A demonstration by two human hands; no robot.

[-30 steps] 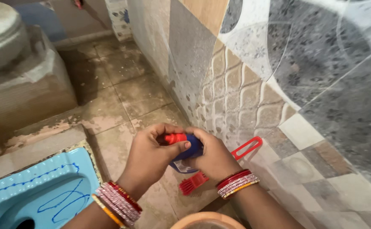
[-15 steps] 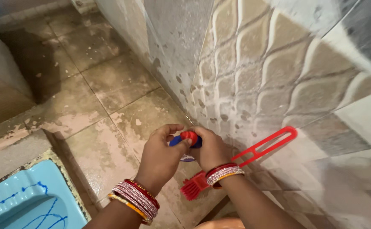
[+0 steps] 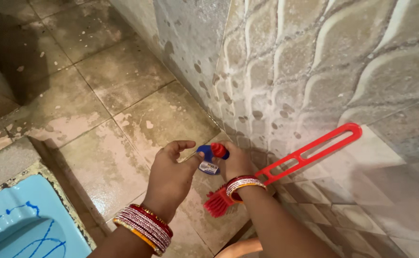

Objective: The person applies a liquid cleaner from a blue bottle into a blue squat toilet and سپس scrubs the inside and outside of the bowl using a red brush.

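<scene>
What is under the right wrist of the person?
Under the right wrist lies a red brush on the tiled floor. Its bristle head shows; the wrist covers part of its handle.

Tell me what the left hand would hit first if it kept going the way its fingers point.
The left hand points up and right, toward the blue bottle with the red cap, held in the right hand. It would likely meet the bottle first, then the tiled wall behind; depth is hard to judge.

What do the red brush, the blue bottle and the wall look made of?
Red brush: moulded plastic, going by its uniform glossy colour and slotted handle. Blue bottle with red cap: likely plastic, smooth and slightly shiny, held in the right hand. Wall: glazed ceramic tile, with raised pattern, grout lines and sheen.
</scene>
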